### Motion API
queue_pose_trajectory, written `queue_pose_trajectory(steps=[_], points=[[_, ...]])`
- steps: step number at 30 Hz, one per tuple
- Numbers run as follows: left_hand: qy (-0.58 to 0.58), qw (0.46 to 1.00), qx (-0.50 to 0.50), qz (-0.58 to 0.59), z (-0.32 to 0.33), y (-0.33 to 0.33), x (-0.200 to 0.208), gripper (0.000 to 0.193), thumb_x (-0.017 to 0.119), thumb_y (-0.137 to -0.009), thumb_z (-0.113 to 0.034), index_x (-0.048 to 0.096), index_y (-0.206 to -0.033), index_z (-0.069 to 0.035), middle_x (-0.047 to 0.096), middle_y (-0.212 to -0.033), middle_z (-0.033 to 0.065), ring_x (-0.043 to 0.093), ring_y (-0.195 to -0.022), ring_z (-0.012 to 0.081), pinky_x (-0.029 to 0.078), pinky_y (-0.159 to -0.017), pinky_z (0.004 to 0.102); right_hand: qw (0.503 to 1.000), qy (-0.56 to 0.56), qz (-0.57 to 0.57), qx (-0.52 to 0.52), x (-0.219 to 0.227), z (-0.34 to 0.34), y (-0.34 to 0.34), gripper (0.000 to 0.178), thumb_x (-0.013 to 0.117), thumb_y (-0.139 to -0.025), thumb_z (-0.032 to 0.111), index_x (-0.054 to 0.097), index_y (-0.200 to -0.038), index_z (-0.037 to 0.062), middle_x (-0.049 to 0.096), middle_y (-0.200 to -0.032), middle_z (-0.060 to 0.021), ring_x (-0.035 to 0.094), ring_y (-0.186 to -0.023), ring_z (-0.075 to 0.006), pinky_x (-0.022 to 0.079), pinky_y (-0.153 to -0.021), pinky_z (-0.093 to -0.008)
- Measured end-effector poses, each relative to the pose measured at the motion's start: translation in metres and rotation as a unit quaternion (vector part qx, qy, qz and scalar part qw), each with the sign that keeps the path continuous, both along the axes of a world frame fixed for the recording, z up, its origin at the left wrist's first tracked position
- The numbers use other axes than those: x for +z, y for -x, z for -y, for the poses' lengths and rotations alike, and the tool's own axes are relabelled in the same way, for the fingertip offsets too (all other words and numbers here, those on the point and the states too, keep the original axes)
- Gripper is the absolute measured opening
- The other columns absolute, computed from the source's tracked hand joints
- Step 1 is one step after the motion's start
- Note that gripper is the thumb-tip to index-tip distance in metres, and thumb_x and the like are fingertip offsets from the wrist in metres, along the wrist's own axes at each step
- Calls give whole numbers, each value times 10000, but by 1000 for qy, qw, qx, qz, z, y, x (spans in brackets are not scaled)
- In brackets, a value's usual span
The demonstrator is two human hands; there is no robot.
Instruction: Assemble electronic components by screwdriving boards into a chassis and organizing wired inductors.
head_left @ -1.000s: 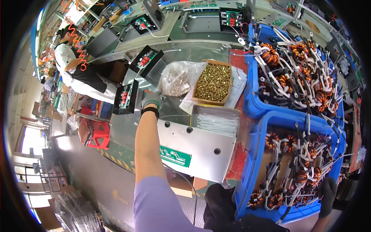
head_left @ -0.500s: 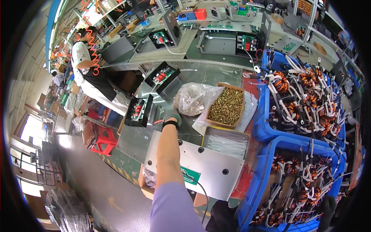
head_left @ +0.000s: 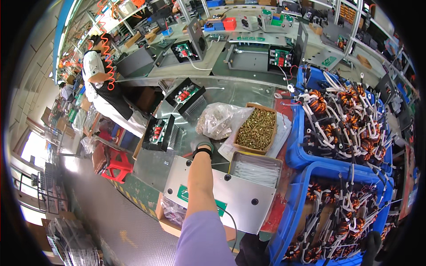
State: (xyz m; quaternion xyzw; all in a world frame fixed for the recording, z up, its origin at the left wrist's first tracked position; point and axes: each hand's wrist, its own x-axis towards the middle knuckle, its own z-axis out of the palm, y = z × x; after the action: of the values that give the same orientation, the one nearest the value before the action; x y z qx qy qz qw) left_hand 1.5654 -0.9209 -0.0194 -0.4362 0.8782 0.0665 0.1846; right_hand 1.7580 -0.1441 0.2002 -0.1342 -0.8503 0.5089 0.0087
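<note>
Left hand [head_left: 203,145], gloved, black wristband, arm stretched out over the grey metal panel [head_left: 208,195] at the workbench's near edge. Hand sits at the panel's far edge, just below the clear plastic bag [head_left: 219,119] of small parts; touching the bag or not, cannot tell. Fingers mostly hidden behind the wrist, so whether they are apart or curled together is not readable. Right of the bag: open cardboard box of brass screws [head_left: 256,129], lying on a white sheet. Nearer, right of the hand, a tray of white cable ties [head_left: 257,170] rests on the panel's far right corner. Two blue bins [head_left: 296,155] of copper coils with white leads fill the bench's right side. Left of the hand, a black electronics unit [head_left: 159,132] stands at the left edge. Right hand not visible. Another person in a white shirt [head_left: 95,75] works at the far left.
</note>
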Motion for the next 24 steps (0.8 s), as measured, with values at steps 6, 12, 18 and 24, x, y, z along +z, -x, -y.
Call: queue_pose_trajectory(steps=[6,12,18,24], points=[[66,983,100,-142,-14,-14,67,229,541,-892,-223,622,-1055,-84,599,-1202,109,648,-1000,303,541,-750,401,997,-7,55,-45,48,67,5,209,573,-927,216,629,-956,17,545,-708,13,428,-581,-56,324,-515,-204],[91,924,-46,-368,-46,-43,152,205,610,-743,-91,594,-947,-109,550,-1117,116,629,-891,358,523,-706,411,999,-22,-29,-21,41,68,-6,144,563,-920,202,584,-926,59,508,-677,26,412,-536,-64,320,-489,-204],[-15,748,-334,-573,-195,-103,270,161,672,-712,-34,631,-867,-51,541,-855,93,599,-665,219,488,-595,317,986,-45,-132,95,29,109,7,130,585,-818,-36,599,-946,-15,605,-820,-50,575,-781,-116,454,-696,-272],[-470,643,-227,-560,-346,-167,284,93,617,-865,-58,588,-916,15,585,-761,50,561,-624,90,453,-547,221,854,-237,-320,333,72,195,25,711,742,-677,243,452,-1301,59,499,-1227,-134,465,-1123,-328,363,-951,-450]])
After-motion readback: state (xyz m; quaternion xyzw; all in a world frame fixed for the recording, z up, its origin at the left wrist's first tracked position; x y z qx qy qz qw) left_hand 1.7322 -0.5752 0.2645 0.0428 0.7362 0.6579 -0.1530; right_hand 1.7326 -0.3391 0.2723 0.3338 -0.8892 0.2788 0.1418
